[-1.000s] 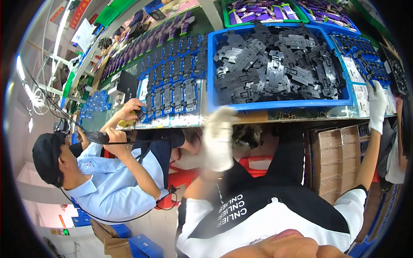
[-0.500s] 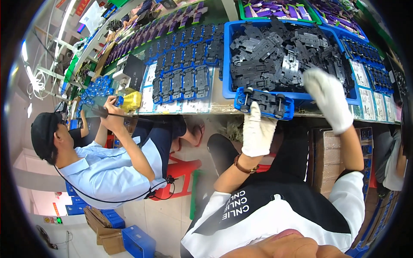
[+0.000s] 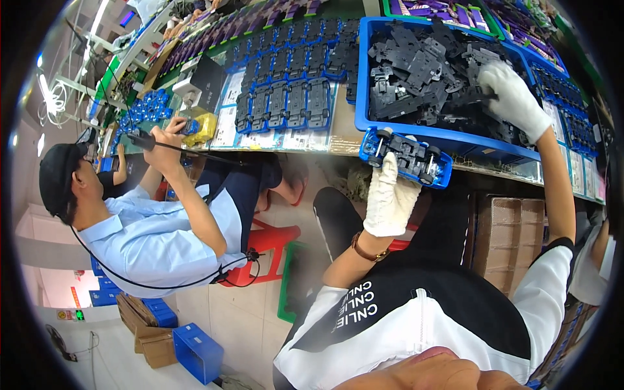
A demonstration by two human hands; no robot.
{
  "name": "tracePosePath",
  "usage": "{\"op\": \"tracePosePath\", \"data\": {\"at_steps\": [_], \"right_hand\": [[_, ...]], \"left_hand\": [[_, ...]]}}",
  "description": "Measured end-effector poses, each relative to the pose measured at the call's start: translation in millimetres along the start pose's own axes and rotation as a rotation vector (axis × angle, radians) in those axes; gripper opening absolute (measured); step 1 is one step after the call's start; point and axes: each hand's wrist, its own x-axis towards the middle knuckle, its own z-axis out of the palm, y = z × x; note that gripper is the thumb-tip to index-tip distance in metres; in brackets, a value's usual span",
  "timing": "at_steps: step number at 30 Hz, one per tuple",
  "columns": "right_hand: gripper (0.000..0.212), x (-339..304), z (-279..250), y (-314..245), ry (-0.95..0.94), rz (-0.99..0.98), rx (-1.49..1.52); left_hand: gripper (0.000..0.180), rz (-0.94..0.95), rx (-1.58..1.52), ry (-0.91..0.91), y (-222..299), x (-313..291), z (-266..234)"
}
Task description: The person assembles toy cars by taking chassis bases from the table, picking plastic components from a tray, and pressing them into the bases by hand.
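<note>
My left hand [image 3: 392,203], in a white glove, grips a blue toy car [image 3: 408,158] from below at the table's edge. The car lies wheels up, its dark underside and wheels showing. My right hand [image 3: 510,94], gloved as well, is over the right part of a blue bin [image 3: 448,138] heaped with black plastic chassis plates [image 3: 422,62]. Its fingers are curled, and a blurred black chassis plate [image 3: 476,101] sticks out at the fingertips. The fingertips themselves are partly hidden.
Rows of blue car bodies with black bases [image 3: 286,104] stand left of the bin, more [image 3: 575,130] to its right. A green-edged crate of purple parts [image 3: 442,12] is behind. At left a co-worker [image 3: 143,227] sits working beside a yellow fixture [image 3: 203,126].
My right hand has gone from a blurred, raised position at the bin's near right to among the plates, its fingers now curled. My left hand still holds the car, now tilted slightly more.
</note>
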Motion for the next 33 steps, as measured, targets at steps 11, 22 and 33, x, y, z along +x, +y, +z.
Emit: {"op": "tracePosePath", "data": {"at_steps": [11,22,33], "right_hand": [[0.055,-50,-20,-127,0.120,0.435,0.194],[0.053,-54,13,-192,0.236,0.264,0.178],[0.043,-42,37,-208,0.328,0.198,0.088]], "left_hand": [[0.079,-0.032,0.101,-0.108,-21,2,9],[0.075,0.058,0.231,-0.080,-45,-4,-11],[0.039,0.010,0.143,0.135,-28,5,3]]}}
